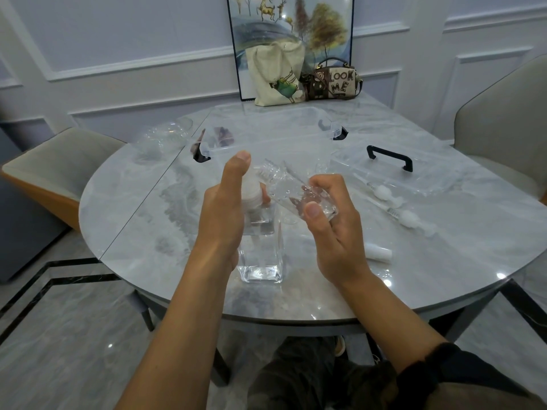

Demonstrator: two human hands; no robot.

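The left hand (pixel 225 208) is on top of the square bottle (pixel 262 255), which stands upright on the counter (pixel 133 226) near the front edge, approx. in the centre of the view. Its fingers are curled around the white pump top (pixel 251 192) and the thumb points up to 12 o'clock. The right hand (pixel 328 229) holds the small bottle (pixel 291 187) just at 2 o'clock from the pump. Fingers and thumb are wrapped around its base end. It is lifted off the counter and tilted, w/ the bare threaded neck pointing to 10 o'clock, very near the pump but I cannot tell if touching. The small bottle has no cap (a white cap (pixel 379 253) lies at 4 o'clock from the hands, prob. its own) and only some drops show inside. So I judge the work is in the middle: opening is done, but the liquid is not yet moved from the square bottle, i.e. pumping, closing and packing are left. The clear box (pixel 272 128) waits open at 12 o'clock, and its lid (pixel 390 170) w/ black handle lies at 2 o'clock.
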